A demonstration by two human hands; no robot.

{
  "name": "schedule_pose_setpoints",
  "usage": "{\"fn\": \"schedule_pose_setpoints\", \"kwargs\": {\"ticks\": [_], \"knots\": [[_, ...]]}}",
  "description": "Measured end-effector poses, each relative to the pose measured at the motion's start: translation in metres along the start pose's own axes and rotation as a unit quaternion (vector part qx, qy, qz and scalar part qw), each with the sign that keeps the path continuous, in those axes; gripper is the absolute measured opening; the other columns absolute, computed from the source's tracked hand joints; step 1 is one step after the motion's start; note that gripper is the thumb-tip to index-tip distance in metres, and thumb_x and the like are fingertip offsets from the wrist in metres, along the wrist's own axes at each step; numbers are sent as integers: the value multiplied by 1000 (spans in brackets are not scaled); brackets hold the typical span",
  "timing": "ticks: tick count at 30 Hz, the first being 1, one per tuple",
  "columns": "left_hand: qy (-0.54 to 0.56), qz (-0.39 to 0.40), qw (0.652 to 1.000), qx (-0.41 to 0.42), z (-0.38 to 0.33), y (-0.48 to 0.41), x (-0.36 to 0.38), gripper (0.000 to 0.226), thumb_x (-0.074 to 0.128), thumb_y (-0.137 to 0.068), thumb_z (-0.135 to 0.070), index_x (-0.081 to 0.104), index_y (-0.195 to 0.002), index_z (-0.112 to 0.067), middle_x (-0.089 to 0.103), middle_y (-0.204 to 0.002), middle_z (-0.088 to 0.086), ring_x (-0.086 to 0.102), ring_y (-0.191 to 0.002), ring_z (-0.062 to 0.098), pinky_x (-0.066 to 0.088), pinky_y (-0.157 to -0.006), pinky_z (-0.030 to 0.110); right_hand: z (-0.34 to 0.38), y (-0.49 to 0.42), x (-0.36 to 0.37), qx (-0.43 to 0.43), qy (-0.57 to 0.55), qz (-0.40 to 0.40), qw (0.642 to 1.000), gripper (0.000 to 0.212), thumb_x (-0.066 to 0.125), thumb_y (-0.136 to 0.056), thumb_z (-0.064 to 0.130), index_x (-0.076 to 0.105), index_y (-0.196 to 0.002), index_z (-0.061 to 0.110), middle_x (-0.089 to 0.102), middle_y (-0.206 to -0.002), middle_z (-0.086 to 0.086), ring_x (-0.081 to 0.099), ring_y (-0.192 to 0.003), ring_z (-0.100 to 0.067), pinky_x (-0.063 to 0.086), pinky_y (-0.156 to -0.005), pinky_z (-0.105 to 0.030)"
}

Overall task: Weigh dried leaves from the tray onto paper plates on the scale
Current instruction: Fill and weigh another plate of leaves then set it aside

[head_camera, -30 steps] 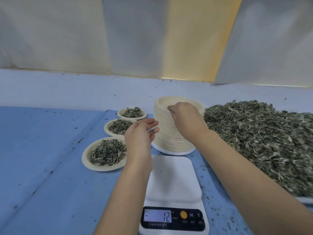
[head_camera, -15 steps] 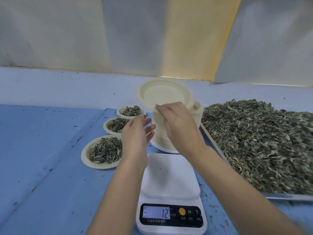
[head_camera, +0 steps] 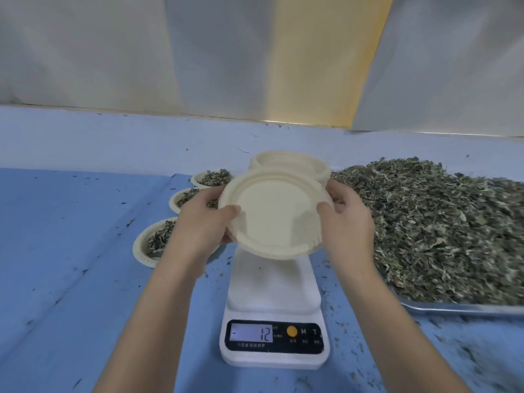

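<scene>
An empty cream paper plate (head_camera: 273,214) hangs in the air above the far end of the white scale (head_camera: 273,290), tilted toward me. My left hand (head_camera: 202,222) grips its left rim with the thumb on top, and my right hand (head_camera: 347,217) grips its right rim. The scale's platform is bare and its display (head_camera: 251,332) reads -12. Behind the held plate stands the stack of paper plates (head_camera: 292,163), mostly hidden. To the right, a metal tray (head_camera: 459,307) holds a big heap of dried leaves (head_camera: 433,222).
Three paper plates with dried leaves sit in a row left of the scale: near (head_camera: 147,245), middle (head_camera: 181,199) and far (head_camera: 209,177), partly hidden by my left hand. Leaf crumbs lie scattered on the blue table cover (head_camera: 71,251). A wall rises behind the table.
My right hand lifted the top plate off the stack and brought it down toward me. My left hand has taken hold of its left rim. The plate now hangs over the scale.
</scene>
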State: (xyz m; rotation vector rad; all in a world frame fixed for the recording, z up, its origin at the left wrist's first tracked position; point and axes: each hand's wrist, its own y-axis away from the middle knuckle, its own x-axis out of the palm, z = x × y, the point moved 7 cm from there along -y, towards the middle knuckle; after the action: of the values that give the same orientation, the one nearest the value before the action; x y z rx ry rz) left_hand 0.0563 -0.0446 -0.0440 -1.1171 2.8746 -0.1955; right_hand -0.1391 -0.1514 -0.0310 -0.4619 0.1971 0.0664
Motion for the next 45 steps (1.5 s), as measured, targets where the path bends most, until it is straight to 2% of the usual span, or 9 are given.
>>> {"fn": "schedule_pose_setpoints", "kwargs": {"ticks": [3,8,12,21,29,31,34,37,45], "knots": [[-50,20,998,-20,4,4,-2,18,63,-86,-7,64,-86,-25,68,-59,-7,63,-49,10,57,-52,32,-15,3,-6,53,-27,16,998,37,57,-82,5,67,-113,21,66,-97,14,62,-96,-7,52,-92,-40],[-125,10,990,-66,23,1,-9,7,66,-86,-11,66,-80,-15,67,-73,6,60,-56,14,53,-45,22,-36,4,-2,87,31,80,992,18,63,-82,10,67,-88,27,67,-84,11,65,-85,-13,55,-78,-37],[-173,8,979,-105,42,-5,-10,11,63,-88,-14,69,-80,-8,66,-76,12,58,-59,20,57,-58,29,-47,6,5,70,87,104,988,30,57,-87,20,51,-58,15,40,-53,0,32,-52,-19,24,-51,-30],[-150,-1,971,-184,60,-5,-8,30,59,-90,-26,65,-87,3,64,-72,12,61,-58,22,60,-63,39,-65,8,14,103,114,110,982,57,51,-89,19,23,-40,19,22,-44,2,20,-52,-18,17,-59,-38],[-171,22,967,-190,66,-5,-7,29,55,-91,-29,61,-84,-2,58,-68,10,58,-60,23,58,-55,32,-72,10,15,108,134,118,978,48,49,-92,22,24,-51,18,27,-50,0,26,-55,-18,18,-59,-34],[-238,10,961,-143,59,-8,-8,31,52,-92,-32,55,-74,-7,54,-68,11,53,-62,24,57,-68,37,-74,9,13,111,140,113,978,46,47,-93,23,26,-53,17,28,-52,-1,26,-56,-18,18,-59,-33],[-330,-37,943,-19,38,-6,-3,35,47,-95,-30,51,-67,-10,49,-61,4,44,-60,21,36,-56,31,-70,8,10,100,149,99,979,41,46,-94,23,39,-56,10,45,-56,-8,36,-53,-24,26,-54,-35],[-305,-68,948,63,21,0,10,22,46,-95,-25,66,-96,-14,51,-68,-16,50,-68,9,33,-57,27,-62,4,1,77,138,62,986,31,47,-94,21,64,-87,-4,65,-89,-21,59,-85,-37,48,-72,-47],[-207,16,969,132,-2,18,74,20,51,-91,-21,71,-90,-20,65,-86,-15,56,-87,4,36,-67,8,-62,-27,-51,8,158,14,987,28,50,-90,10,72,-105,20,71,-99,1,57,-78,-9,41,-66,-22]]}}
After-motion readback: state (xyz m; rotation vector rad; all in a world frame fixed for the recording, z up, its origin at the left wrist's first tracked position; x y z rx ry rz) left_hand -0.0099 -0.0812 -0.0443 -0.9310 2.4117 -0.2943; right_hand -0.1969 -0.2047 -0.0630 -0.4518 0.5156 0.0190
